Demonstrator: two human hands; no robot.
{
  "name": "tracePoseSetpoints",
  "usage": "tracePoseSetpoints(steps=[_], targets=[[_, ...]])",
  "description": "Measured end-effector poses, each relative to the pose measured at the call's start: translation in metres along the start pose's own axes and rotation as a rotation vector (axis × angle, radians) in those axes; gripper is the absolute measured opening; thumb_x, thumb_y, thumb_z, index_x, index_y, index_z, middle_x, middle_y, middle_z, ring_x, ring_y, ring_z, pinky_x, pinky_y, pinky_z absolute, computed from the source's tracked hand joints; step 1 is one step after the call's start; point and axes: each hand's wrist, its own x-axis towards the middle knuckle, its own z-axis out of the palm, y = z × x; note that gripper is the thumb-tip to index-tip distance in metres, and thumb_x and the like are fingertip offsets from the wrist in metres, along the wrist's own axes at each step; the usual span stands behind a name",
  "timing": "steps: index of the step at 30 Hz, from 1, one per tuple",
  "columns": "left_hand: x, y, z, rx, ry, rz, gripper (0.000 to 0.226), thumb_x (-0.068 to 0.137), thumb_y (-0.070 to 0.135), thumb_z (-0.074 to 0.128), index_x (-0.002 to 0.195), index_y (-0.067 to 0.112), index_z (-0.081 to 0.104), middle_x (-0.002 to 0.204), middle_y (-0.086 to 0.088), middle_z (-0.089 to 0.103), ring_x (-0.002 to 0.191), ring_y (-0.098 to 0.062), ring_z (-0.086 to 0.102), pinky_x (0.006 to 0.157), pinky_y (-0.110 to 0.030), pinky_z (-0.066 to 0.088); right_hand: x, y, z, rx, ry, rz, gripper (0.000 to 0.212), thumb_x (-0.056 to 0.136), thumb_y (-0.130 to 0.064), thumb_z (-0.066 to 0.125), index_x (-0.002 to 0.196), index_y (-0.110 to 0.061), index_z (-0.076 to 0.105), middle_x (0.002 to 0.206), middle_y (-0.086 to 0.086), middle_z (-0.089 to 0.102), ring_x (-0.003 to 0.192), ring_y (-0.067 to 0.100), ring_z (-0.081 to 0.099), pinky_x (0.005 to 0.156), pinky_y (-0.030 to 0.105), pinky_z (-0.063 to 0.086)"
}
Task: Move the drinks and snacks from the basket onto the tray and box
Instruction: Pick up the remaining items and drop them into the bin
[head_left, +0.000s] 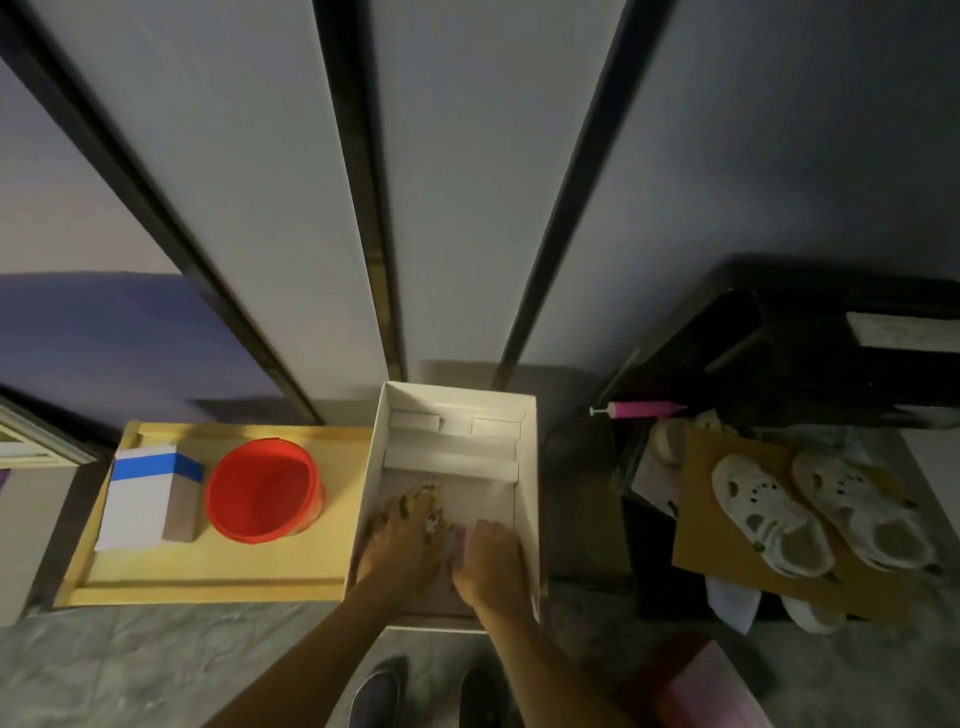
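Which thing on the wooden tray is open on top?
The red tub, nearest the white box; the blue-striped carton left of it is closed.

item count. wooden tray (208, 566): 1, at 9 o'clock. on it, red bowl (262, 491): 1; blue-banded carton (140, 499): 1. white box (527, 467): 1, centre. packets in box: 2, namely yellow packet (434, 512) and pink packet (460, 540). hands: 2, left hand (400, 540) and right hand (491, 561). white clogs (769, 514): 2, at 3 o'clock. dark shoes (376, 693): 2, at 6 o'clock.

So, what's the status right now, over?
Left hand on yellow patterned packet, right hand on pink packet, both inside white cardboard box; grips unclear. Nothing blocking.
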Motion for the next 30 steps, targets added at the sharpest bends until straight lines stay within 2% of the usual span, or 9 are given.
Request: tracePoseSetpoints(steps=[5, 10, 13, 17, 20, 22, 25, 26, 30], targets=[[-0.002, 0.001, -0.010, 0.040, 0.029, 0.022, 0.059, 0.103, 0.063, 0.047, 0.154, 0.032, 0.043, 0.151, -0.006, 0.046, 0.127, -0.030, 0.058, 0.099, -0.043, 0.055, -0.001, -0.006, -0.005, 0.071, -0.007, 0.049, 0.029, 0.098, -0.041, 0.069, 0.121, -0.023, 0.066, 0.118, -0.001, 0.069, 0.111, 0.018, 0.066, 0.100, 0.033, 0.056], [-0.013, 0.009, -0.048, 0.009, 0.133, 0.098, 0.048, 0.098, 0.037, 0.066, 0.146, 0.032, 0.057, 0.147, 0.001, 0.053, 0.120, -0.026, 0.065, 0.093, -0.043, 0.059, -0.004, -0.016, -0.049, 0.144, 0.119, 0.039, 0.028, 0.102, -0.041, 0.066, 0.124, -0.024, 0.069, 0.113, -0.002, 0.072, 0.099, 0.011, 0.071, 0.089, 0.031, 0.062], [-0.024, 0.017, -0.081, -0.070, 0.220, 0.167, 0.042, 0.098, 0.026, 0.068, 0.140, 0.026, 0.066, 0.141, -0.003, 0.060, 0.116, -0.028, 0.066, 0.095, -0.044, 0.057, -0.018, -0.021, -0.088, 0.139, 0.153, -0.075, 0.043, 0.101, -0.034, 0.060, 0.143, -0.026, 0.063, 0.129, -0.002, 0.068, 0.113, 0.013, 0.068, 0.095, 0.031, 0.060], [-0.040, 0.027, -0.131, -0.164, 0.254, 0.282, 0.045, 0.093, 0.022, 0.077, 0.137, 0.019, 0.070, 0.139, -0.012, 0.063, 0.115, -0.038, 0.067, 0.100, -0.044, 0.055, -0.050, -0.026, -0.140, 0.278, 0.268, -0.072, 0.037, 0.099, -0.030, 0.061, 0.136, -0.023, 0.065, 0.127, -0.004, 0.067, 0.114, 0.014, 0.068, 0.097, 0.033, 0.060], [-0.061, 0.043, -0.167, -0.178, 0.272, 0.367, 0.049, 0.091, 0.026, 0.081, 0.138, 0.024, 0.069, 0.139, -0.007, 0.063, 0.116, -0.034, 0.066, 0.099, -0.042, 0.055, -0.080, -0.025, -0.172, 0.311, 0.329, -0.066, 0.040, 0.101, -0.032, 0.062, 0.140, -0.023, 0.062, 0.129, -0.004, 0.066, 0.107, 0.011, 0.068, 0.098, 0.028, 0.058], [-0.076, 0.060, -0.187, -0.182, 0.308, 0.441, 0.048, 0.089, 0.029, 0.083, 0.135, 0.027, 0.071, 0.135, -0.003, 0.065, 0.113, -0.030, 0.068, 0.094, -0.035, 0.056, -0.102, -0.023, -0.192, 0.335, 0.398, -0.065, 0.038, 0.100, -0.031, 0.064, 0.138, -0.024, 0.064, 0.127, -0.005, 0.066, 0.103, 0.008, 0.066, 0.096, 0.026, 0.058], [-0.103, 0.089, -0.207, -0.244, 0.326, 0.569, 0.045, 0.086, 0.026, 0.087, 0.129, 0.025, 0.074, 0.125, 0.004, 0.065, 0.103, -0.017, 0.067, 0.077, -0.001, 0.043, -0.138, -0.012, -0.216, 0.311, 0.502, -0.058, 0.032, 0.102, -0.035, 0.065, 0.133, -0.025, 0.065, 0.120, -0.006, 0.067, 0.101, 0.004, 0.063, 0.094, 0.021, 0.054], [-0.112, 0.100, -0.210, -0.243, 0.327, 0.626, 0.045, 0.086, 0.024, 0.088, 0.129, 0.023, 0.074, 0.124, 0.004, 0.065, 0.100, -0.013, 0.064, 0.076, 0.004, 0.040, -0.151, -0.006, -0.224, 0.322, 0.531, -0.046, 0.034, 0.102, -0.038, 0.066, 0.133, -0.024, 0.065, 0.121, -0.005, 0.067, 0.105, 0.006, 0.063, 0.096, 0.023, 0.054], [-0.151, 0.152, -0.200, -0.214, 0.314, 0.826, 0.044, 0.087, 0.023, 0.088, 0.129, 0.020, 0.075, 0.125, 0.004, 0.067, 0.101, -0.006, 0.059, 0.081, 0.003, 0.039, -0.212, 0.039, -0.246, 0.350, 0.593, 0.041, 0.047, 0.102, -0.040, 0.068, 0.144, -0.022, 0.059, 0.132, -0.001, 0.066, 0.120, 0.017, 0.064, 0.106, 0.038, 0.054]])
